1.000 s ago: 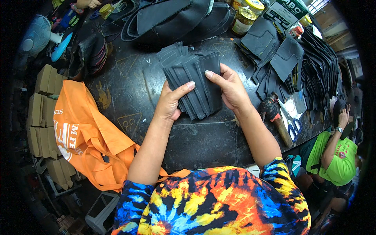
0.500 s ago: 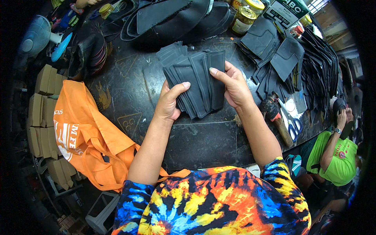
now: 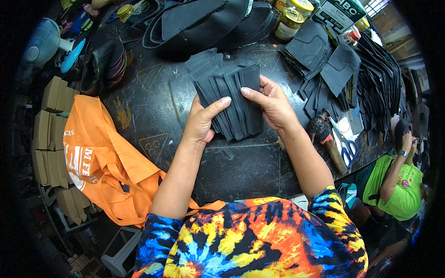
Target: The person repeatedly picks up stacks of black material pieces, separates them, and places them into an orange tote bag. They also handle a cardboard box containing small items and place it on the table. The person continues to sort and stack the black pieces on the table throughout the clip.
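Observation:
A fanned stack of black leather-like pieces (image 3: 227, 99), flat and roughly rectangular, is held between my two hands over the dark worktable (image 3: 241, 171). My left hand (image 3: 204, 119) grips the stack's left edge, thumb lying across the top pieces and fingers hidden underneath. On the right edge, my right hand (image 3: 274, 103) pinches the outer pieces with its thumb on top; its other fingers are partly behind them. The pieces overlap like spread cards, and those at the upper left stick out farther.
An orange cloth bag (image 3: 104, 157) drapes over the table's left edge. To the right lie a hammer (image 3: 334, 153), blue-handled scissors (image 3: 346, 150) and piles of black pieces (image 3: 378, 83). Jars (image 3: 289, 23) and large black panels (image 3: 204, 23) occupy the back. A person in green (image 3: 401, 185) sits at right.
My right hand has moved slightly left with the outer pieces, so the fan is narrower. My left thumb has slid a little to the right over the stack.

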Demonstrator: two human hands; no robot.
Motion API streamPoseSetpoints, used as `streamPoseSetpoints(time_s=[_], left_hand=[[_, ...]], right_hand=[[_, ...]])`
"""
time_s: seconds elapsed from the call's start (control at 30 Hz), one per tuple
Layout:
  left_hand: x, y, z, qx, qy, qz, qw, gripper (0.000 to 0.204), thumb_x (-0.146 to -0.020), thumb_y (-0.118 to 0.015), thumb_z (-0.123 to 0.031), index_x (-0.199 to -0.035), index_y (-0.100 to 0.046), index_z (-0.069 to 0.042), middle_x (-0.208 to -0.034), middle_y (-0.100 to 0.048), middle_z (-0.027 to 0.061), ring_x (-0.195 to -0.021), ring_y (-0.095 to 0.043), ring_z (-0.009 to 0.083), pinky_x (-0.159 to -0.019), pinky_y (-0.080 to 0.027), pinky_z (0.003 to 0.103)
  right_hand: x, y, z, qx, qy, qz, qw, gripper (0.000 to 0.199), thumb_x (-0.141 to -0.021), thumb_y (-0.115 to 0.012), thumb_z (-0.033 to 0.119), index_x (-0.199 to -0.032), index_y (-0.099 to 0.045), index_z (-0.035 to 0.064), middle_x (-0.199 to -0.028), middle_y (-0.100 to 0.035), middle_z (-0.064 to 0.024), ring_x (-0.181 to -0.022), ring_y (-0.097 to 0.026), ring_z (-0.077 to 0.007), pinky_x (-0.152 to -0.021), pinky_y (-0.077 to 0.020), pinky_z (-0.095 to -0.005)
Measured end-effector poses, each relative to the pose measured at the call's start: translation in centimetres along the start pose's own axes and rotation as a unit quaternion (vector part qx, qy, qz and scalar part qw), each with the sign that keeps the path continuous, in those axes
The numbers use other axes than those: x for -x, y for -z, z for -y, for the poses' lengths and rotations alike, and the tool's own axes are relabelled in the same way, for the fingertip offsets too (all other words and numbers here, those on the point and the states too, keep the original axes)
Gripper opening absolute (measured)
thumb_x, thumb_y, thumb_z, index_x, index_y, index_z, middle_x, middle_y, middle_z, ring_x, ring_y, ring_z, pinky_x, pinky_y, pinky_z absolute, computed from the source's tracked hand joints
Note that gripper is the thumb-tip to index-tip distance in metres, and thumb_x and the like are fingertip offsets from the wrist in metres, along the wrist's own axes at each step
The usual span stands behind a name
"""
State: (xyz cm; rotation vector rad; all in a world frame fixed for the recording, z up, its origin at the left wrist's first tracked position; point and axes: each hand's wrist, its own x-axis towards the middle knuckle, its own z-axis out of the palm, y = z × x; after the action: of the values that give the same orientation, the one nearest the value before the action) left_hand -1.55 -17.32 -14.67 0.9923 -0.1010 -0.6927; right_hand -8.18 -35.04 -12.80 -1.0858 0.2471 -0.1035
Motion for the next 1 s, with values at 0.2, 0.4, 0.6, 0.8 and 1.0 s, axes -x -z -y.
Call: streamPoseSetpoints(time_s=[0.2, 0.4, 0.6, 0.8, 1.0], left_hand=[[-0.1, 0.1, 0.0, 0.013, 0.013, 0.004, 1.000, 0.059, -0.084, -0.078, -0.012, -0.136, -0.051, -0.002, -0.123, -0.064, 0.0137, -0.115, -0.064, 0.0251, -0.100, -0.054, 0.040], [0.2, -0.2, -0.3, 0.006, 0.022, -0.015, 1.000, 0.065, -0.085, -0.076, -0.013, -0.142, -0.046, 0.000, -0.129, -0.061, 0.0158, -0.120, -0.061, 0.0274, -0.104, -0.051, 0.042], [0.3, -0.4, -0.4, 0.023, 0.011, -0.008, 1.000, 0.059, -0.085, -0.078, -0.012, -0.135, -0.050, -0.001, -0.123, -0.063, 0.0151, -0.115, -0.063, 0.0258, -0.099, -0.055, 0.041], [0.2, -0.3, -0.2, 0.009, 0.018, 0.005, 1.000, 0.061, -0.085, -0.077, -0.012, -0.137, -0.048, 0.000, -0.123, -0.063, 0.0159, -0.116, -0.063, 0.0262, -0.099, -0.054, 0.040], [0.2, 0.1, 0.0, 0.045, 0.030, 0.032, 0.998, 0.058, -0.092, -0.066, -0.021, -0.141, -0.045, 0.001, -0.128, -0.061, 0.0162, -0.121, -0.061, 0.0254, -0.104, -0.051, 0.040]], right_hand=[[-0.2, 0.8, 0.7, -0.011, 0.011, -0.021, 1.000, 0.031, -0.093, -0.072, 0.009, -0.120, -0.063, -0.0016, -0.112, -0.071, -0.0088, -0.101, -0.067, -0.0139, -0.092, -0.0540, -0.0303], [-0.3, 1.1, 1.2, -0.030, 0.009, -0.022, 0.999, 0.029, -0.093, -0.072, 0.011, -0.119, -0.064, 0.0000, -0.113, -0.071, -0.0081, -0.101, -0.067, -0.0142, -0.094, -0.0531, -0.0301], [-0.3, 0.8, 0.8, -0.023, -0.010, -0.013, 1.000, 0.030, -0.091, -0.075, 0.009, -0.117, -0.065, -0.0018, -0.109, -0.072, -0.0093, -0.097, -0.069, -0.0144, -0.090, -0.0552, -0.0300], [-0.1, 0.4, 0.2, -0.005, -0.040, 0.002, 0.999, 0.025, -0.089, -0.077, 0.007, -0.110, -0.069, -0.0039, -0.102, -0.074, -0.0104, -0.088, -0.071, -0.0143, -0.081, -0.0586, -0.0293], [-0.1, 0.4, -0.3, -0.005, -0.037, -0.010, 0.999, 0.025, -0.090, -0.076, 0.010, -0.111, -0.069, -0.0020, -0.103, -0.074, -0.0093, -0.089, -0.070, -0.0137, -0.083, -0.0580, -0.0294]])
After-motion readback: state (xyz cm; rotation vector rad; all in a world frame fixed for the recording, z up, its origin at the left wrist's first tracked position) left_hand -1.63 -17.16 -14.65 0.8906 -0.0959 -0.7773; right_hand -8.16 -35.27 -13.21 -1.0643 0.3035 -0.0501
